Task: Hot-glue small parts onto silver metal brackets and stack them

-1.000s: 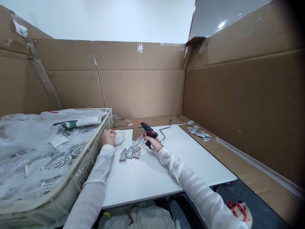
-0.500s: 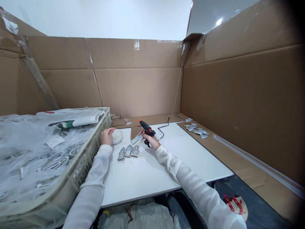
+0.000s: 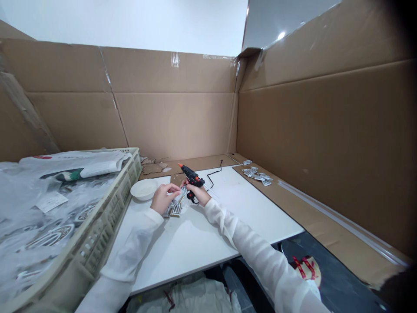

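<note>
The piece (image 3: pixel 180 195), a small arched one in silvery grey, is between the two hands, over the pieces (image 3: pixel 176 210) on the board (image 3: pixel 208 234). It looks stiff and light, perhaps a little slick, its thin bars likely easy to bend or snap; the outer edges seem the safest hold. The left hand (image 3: pixel 164 198) has thumb and fingertips drawn together at it, but whether they pinch it or something smaller I cannot tell. The right hand (image 3: pixel 198 193) is closed around the glue gun (image 3: pixel 193 176), orange nozzle up and away, fingertips by the piece's far end. The gun looks light for its bulk, best held by the handle, clear of a nozzle that may be hot

Just beyond the left hand is a white bowl (image 3: pixel 140 194); a black cord (image 3: pixel 215 171) lies past the gun. The board looks smooth and hard. At left is a crate (image 3: pixel 115 204) of plastic-wrapped parts; at right, a small pile (image 3: pixel 257 175) on cardboard. Tall cardboard walls (image 3: pixel 182 113) enclose it all, under a ceiling light (image 3: pixel 281 35)
</note>
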`<state>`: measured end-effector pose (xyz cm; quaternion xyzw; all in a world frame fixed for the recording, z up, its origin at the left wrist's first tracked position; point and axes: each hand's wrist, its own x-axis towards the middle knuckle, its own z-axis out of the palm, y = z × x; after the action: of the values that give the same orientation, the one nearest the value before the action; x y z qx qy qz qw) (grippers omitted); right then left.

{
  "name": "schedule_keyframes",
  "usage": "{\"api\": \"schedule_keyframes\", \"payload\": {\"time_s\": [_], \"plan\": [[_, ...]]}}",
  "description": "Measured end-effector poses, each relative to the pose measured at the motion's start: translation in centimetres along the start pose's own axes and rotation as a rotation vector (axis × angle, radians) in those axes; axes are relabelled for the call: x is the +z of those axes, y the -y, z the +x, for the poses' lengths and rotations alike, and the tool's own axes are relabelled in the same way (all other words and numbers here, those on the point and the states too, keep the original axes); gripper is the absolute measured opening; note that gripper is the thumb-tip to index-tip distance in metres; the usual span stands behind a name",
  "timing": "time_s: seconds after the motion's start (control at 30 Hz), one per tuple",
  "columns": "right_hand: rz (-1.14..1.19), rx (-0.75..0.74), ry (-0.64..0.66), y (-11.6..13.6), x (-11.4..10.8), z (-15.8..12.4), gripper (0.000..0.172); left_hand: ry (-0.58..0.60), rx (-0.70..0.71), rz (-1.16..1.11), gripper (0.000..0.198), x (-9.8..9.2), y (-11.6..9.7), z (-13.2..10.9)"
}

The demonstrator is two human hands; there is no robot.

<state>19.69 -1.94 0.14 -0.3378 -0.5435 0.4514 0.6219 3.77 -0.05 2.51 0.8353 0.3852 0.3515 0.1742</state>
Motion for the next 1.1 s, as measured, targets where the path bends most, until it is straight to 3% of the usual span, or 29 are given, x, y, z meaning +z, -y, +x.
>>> {"api": "schedule_keyframes", "payload": {"time_s": [0.33,0.87,1.0,1.1], "plan": [[0.051,0.0,0.006,0.1,0.1,-0.1,0.008,0.007,-0.068,-0.202,0.022,0.7,-0.1,-0.1],[0.024,0.001,-0.012,0.2,0.1,-0.1,0.008,-0.111,0.001,-0.083,0.009,1.4,-0.3,-0.5],[0.049,-0.013,-0.019,0.3,0.1,-0.1,0.008,-0.18,0.0,-0.138,0.023,2.1,0.5,-0.5],[0.117,-0.031,-0.011,0.7,0.2,-0.2,0.01,-0.101,-0.101,-0.313,0.031,2.5,1.1,-0.3]]}}
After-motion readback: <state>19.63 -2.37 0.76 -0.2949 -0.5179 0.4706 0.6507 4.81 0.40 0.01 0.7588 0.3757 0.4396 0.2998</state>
